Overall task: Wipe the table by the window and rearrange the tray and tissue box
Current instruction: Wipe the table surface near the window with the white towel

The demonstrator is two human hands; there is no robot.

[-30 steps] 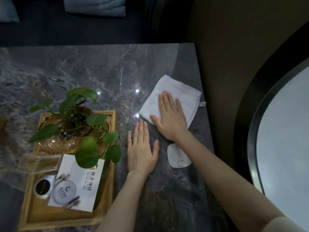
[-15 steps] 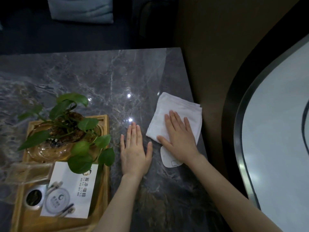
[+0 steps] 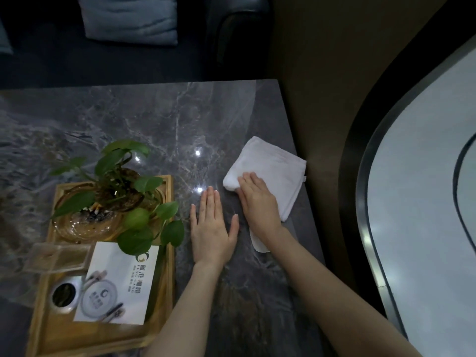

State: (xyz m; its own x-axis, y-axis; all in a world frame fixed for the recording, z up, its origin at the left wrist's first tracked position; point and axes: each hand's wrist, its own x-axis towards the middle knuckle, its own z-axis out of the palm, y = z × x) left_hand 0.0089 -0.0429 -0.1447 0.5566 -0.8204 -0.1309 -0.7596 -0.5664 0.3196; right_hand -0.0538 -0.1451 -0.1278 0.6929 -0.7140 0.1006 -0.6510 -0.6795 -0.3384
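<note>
Marble, grey and veined, fills the head view, and the wiping step looks to be in hand. Right hand (image 3: 257, 202) sits on the folded white cloth (image 3: 278, 171) near the table's (image 3: 154, 124) right edge, fingers curling over the cloth's left fold, gripping it. Left hand (image 3: 212, 228) lies flat on bare stone just beside it, fingers straight and together, holding nothing. The cloth's long axis runs diagonally, near-right to far-left. Wooden tray (image 3: 168, 253) sits at the near left, long side running away from the person, carrying a plant (image 3: 123, 161). No tissue box is plainly visible. Next, I'd judge, a sweep leftward across the unwiped marble, stopping short of the tray.
</note>
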